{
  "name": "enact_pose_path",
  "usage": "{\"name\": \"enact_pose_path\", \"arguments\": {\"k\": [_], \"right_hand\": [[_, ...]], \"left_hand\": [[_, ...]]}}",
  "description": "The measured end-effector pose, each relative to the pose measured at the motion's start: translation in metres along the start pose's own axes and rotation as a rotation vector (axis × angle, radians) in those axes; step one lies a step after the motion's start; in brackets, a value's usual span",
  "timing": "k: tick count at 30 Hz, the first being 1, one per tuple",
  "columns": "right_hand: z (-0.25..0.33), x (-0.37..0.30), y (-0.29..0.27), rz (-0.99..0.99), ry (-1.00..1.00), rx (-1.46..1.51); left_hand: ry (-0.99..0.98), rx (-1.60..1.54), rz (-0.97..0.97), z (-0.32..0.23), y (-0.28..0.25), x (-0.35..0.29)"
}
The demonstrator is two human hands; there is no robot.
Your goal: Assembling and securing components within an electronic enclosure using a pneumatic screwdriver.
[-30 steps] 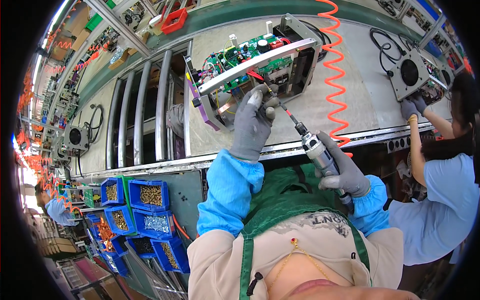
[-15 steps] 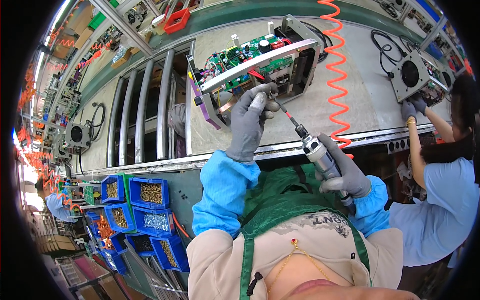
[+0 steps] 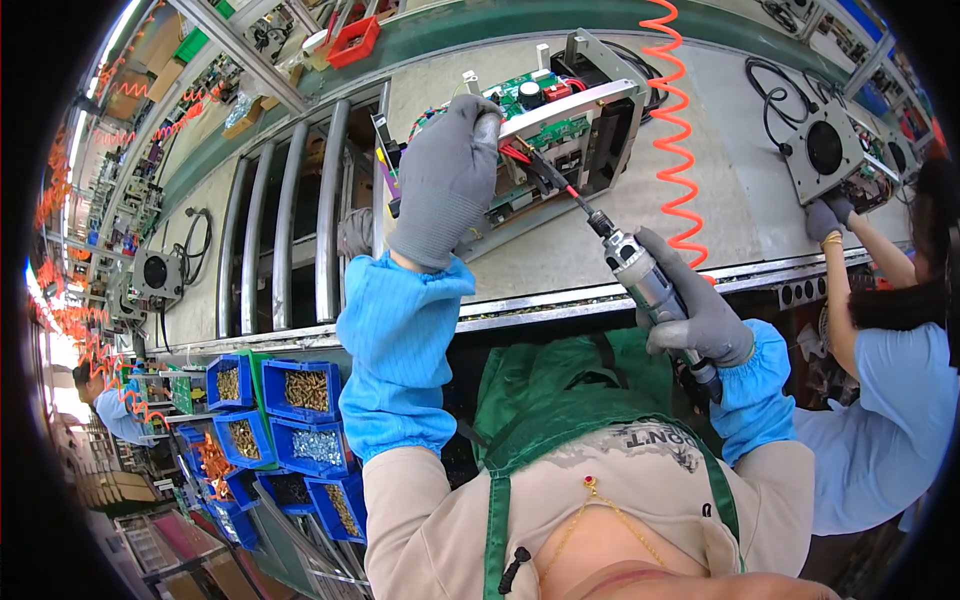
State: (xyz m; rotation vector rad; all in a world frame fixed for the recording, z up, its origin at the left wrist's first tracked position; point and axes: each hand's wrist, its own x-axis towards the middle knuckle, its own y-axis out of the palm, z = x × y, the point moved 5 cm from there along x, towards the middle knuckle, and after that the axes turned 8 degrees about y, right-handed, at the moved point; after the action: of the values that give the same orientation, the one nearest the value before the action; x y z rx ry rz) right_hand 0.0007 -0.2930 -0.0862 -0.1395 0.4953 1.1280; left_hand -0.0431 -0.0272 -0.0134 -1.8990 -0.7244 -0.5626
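An open metal-framed electronics unit (image 3: 570, 106) with green circuit boards (image 3: 515, 97) lies on the bench in front of me. My left hand (image 3: 448, 175), in a grey glove, is closed over the left part of its front metal bar, hiding that end. In my gloved right hand (image 3: 695, 318) is a silver power screwdriver (image 3: 640, 273), its grip wrapped by my fingers. The long bit (image 3: 575, 194), with a red sleeve, points up and left into the unit's front, beside some red wires (image 3: 514, 153). Where exactly its tip rests is hard to make out.
An orange coiled hose (image 3: 678, 150) hangs right of the unit. Metal rollers (image 3: 285, 225) lie to the left. Blue bins (image 3: 300, 388) of screws and small parts stand at lower left. On the right, a co-worker's gloved hands (image 3: 825, 218) touch another unit (image 3: 825, 150).
My left hand has moved from beside the bit up and left onto the unit's front bar. The screwdriver bit has shifted slightly toward the unit; my right hand keeps its grip.
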Motion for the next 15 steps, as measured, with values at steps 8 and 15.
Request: {"name": "enact_pose_path", "arguments": {"k": [8,15], "right_hand": [[0.023,-0.009,0.006,-0.033,0.039,0.0],[0.063,-0.033,0.027,-0.101,0.14,0.278]], "left_hand": [[-0.094,-0.062,0.371,0.019,0.011,0.019],[-0.058,0.02,0.487,0.018,0.014,0.028]]}}
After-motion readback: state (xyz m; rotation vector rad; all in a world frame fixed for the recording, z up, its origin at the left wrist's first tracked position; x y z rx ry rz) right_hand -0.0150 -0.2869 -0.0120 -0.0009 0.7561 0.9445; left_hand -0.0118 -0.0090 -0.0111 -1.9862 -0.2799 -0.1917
